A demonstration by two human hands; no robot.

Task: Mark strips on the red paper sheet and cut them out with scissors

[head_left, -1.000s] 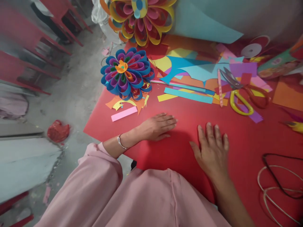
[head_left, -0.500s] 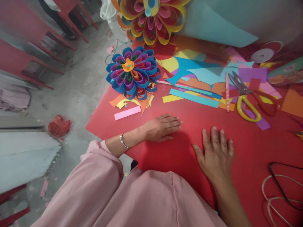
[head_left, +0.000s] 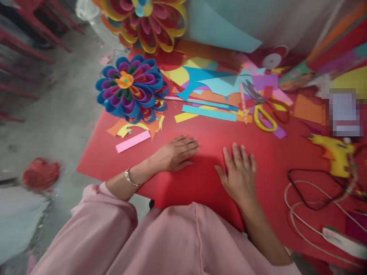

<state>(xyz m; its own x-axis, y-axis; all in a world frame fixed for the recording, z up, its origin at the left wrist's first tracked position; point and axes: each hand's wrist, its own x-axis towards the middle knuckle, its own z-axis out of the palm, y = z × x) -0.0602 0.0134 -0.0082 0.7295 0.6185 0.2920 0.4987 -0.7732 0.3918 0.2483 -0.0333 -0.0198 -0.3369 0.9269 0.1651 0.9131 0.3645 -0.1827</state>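
Both palms rest flat on the red tabletop (head_left: 210, 133), and neither hand holds anything. My left hand (head_left: 177, 152) has its fingers stretched toward the right. A short way to the right lies my right hand (head_left: 241, 175), its fingers spread and pointing away from me. A pink paper strip (head_left: 133, 141) is to the left of my left hand. Behind that strip stands a blue and purple looped paper flower (head_left: 132, 89) with an orange centre. Scissors (head_left: 265, 118) with one yellow and one red handle lie beyond my right hand.
Coloured paper scraps (head_left: 206, 84) cover the back of the table, near a larger yellow looped flower (head_left: 172, 38). At the right are a yellow glue gun (head_left: 341, 154), coiled cables (head_left: 311, 208) and a white power strip (head_left: 344, 240). A red object (head_left: 41, 173) lies on the floor.
The view has swung to the right, bringing the glue gun and power strip into sight. My hands stay flat on the red surface in nearly the same pose.
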